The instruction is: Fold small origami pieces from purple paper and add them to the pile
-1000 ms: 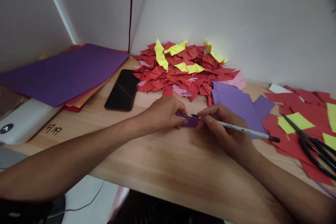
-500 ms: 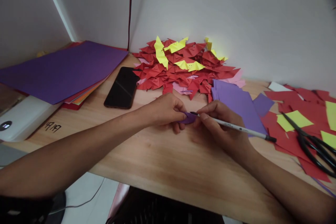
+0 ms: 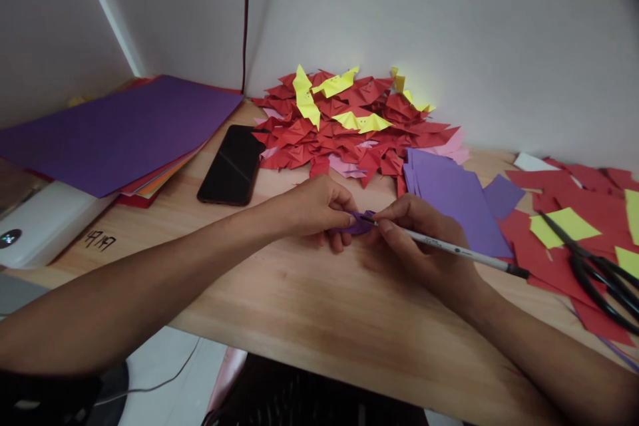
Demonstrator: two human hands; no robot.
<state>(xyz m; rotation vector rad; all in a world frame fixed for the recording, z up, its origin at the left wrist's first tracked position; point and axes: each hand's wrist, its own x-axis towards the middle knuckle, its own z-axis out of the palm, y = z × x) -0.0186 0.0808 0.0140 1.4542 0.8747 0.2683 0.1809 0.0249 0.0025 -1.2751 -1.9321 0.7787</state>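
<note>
Between the thumb and fingers of my left hand (image 3: pixel 329 210) is a small folded piece of purple paper (image 3: pixel 360 222), partly hidden by the fingers. My right hand (image 3: pixel 419 233) is closed around a white pen (image 3: pixel 454 249) with a dark end. The pen's dark tip is at the purple paper, near its right side. Both hands are over the wooden table (image 3: pixel 299 306). Beyond them lies a heap of folded red paper shapes (image 3: pixel 294 136), with some pink ones and a few yellow ones (image 3: pixel 362 122) bearing small dark marks.
A black phone (image 3: pixel 229 165) lies left of the heap. Large purple sheets (image 3: pixel 130 126) rest over a white device (image 3: pixel 54 219) at far left. Right of my hands are cut purple papers (image 3: pixel 449 193), red scraps (image 3: pixel 554 273) and black scissors (image 3: pixel 594 273).
The folded purple paper has tilted slightly in my left hand, so more of its folds show. The pen has shifted a little with my right hand and its tip stays at the paper.
</note>
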